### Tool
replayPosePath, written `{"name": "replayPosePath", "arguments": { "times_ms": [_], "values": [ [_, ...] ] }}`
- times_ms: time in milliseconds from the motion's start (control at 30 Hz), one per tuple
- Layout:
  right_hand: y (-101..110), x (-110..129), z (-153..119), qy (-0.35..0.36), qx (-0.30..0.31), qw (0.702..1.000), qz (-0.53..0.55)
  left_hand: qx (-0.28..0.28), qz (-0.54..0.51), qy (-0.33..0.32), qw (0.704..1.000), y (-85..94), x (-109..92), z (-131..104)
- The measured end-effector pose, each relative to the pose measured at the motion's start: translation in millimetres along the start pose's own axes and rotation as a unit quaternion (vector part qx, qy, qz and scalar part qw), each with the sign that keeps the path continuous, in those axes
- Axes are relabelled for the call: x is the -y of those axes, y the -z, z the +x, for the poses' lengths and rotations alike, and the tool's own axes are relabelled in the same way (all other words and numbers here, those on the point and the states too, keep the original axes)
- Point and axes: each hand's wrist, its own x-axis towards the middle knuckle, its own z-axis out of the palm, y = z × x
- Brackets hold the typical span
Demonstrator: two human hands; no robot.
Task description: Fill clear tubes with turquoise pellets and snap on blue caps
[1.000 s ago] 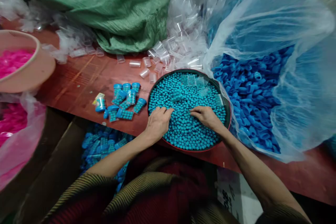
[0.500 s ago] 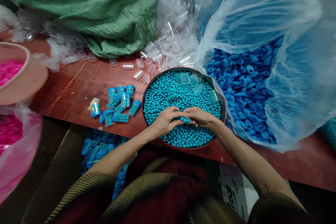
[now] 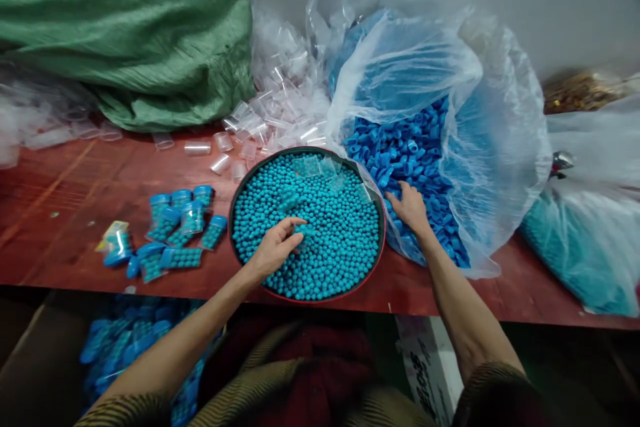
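My left hand [image 3: 279,245] is over a round tray [image 3: 383,227] of small turquoise balls [image 3: 330,267]. Between its thumb and fingers is a clear plastic tube [image 3: 303,235] with turquoise balls, hard to make out against those below. My right hand [image 3: 411,208] reaches into a clear plastic bag [image 3: 400,77] of blue caps [image 3: 385,147]. Its thumb and fingers are apart at the caps, and no cap shows in its grasp. Several clear pieces [image 3: 313,165] lie on the balls at the tray's far side.
Capped tubes of balls [image 3: 193,217] are grouped left on the red table [image 3: 65,213]. Clear tubes [image 3: 280,113] are heaped behind the tray, beside a green sack [image 3: 165,33]. At right sits a bag of turquoise balls [image 3: 575,253]. More filled tubes [image 3: 130,340] lie below the table edge.
Both hands were together over the tray, around the filled tube. My right hand has moved right to the blue caps; my left stays over the tray. The view has shifted right.
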Motion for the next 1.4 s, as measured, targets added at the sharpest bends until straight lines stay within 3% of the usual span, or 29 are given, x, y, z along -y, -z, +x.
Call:
{"name": "replayPosePath", "arguments": {
  "times_ms": [67,167,300,500,733,833,933,1000,1067,1200,1300,1400],
  "values": [
    [-11.5,0.1,8.1,0.012,-0.005,0.998,0.058,-0.008,-0.043,0.017,0.999,0.2,-1.9,0.1],
    [-17.5,16.2,11.6,0.04,-0.075,0.982,0.17,-0.018,-0.093,0.04,0.995,1.3,-3.4,-0.1],
    [-10.5,45.1,0.9,0.173,-0.117,0.965,0.159,-0.027,-0.11,0.056,0.992,1.6,-5.6,-0.1],
    [-10.7,80.0,-28.0,0.322,0.007,0.946,0.019,-0.038,-0.104,0.04,0.993,-1.4,-5.6,-0.3],
    [-15.5,92.4,-55.8,0.414,0.141,0.899,0.016,-0.032,-0.082,0.032,0.996,-2.2,-2.1,1.2],
    [-5.6,89.7,-57.1,0.364,0.117,0.922,0.058,-0.048,-0.088,0.031,0.994,-1.8,-1.7,1.3],
    [5.5,95.3,-52.1,0.249,0.055,0.961,0.103,-0.053,-0.083,0.025,0.995,-1.5,-0.6,1.8],
    [6.3,106.7,-49.6,0.191,0.03,0.979,0.068,-0.053,-0.076,0.024,0.995,-1.4,0.4,2.2],
    [-0.9,121.3,-50.0,0.18,0.035,0.983,-0.001,-0.054,-0.074,0.023,0.996,-1.4,1.1,2.4],
    [-25.3,135.5,-52.8,0.212,0.099,0.971,-0.042,-0.055,-0.081,0.022,0.995,-1.6,1.2,2.0],
    [-30.7,124.3,-50.6,0.169,0.163,0.967,0.098,-0.048,-0.084,0.021,0.995,-1.7,0.6,1.5],
    [-20.4,110.9,-51.0,0.047,0.291,0.907,0.302,-0.038,-0.078,0.017,0.996,-1.7,-0.5,0.8]
  ]
}}
